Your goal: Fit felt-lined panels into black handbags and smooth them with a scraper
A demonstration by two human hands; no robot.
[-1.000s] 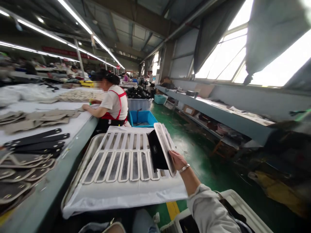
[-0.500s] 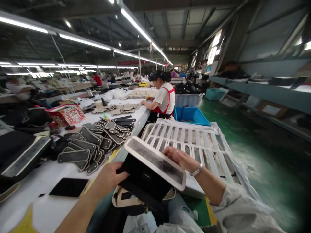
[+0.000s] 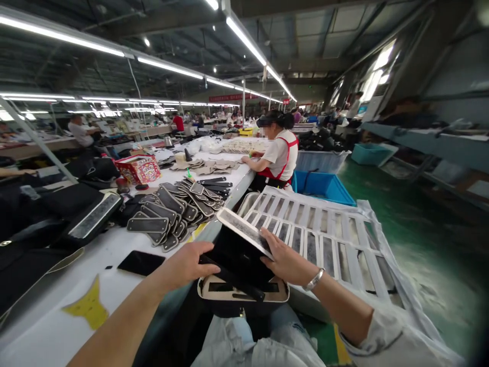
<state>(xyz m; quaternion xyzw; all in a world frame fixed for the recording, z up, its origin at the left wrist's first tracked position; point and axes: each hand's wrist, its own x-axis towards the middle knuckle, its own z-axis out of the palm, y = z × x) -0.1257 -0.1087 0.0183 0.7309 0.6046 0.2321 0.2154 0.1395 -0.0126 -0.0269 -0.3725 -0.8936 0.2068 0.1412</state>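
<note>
Left hand (image 3: 187,264) pinches black flap (image 3: 237,256), 9 o'clock | right hand (image 3: 286,260) grips pale-rimmed panel (image 3: 244,228), 3 o'clock | best kept steady above bag (image 3: 254,308), 6 o'clock

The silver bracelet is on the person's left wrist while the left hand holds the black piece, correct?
Wrong wrist: the head view shows the silver bracelet on the right wrist. The left hand does hold the black piece.

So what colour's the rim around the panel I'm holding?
The rim is off-white; see the head view.
</note>
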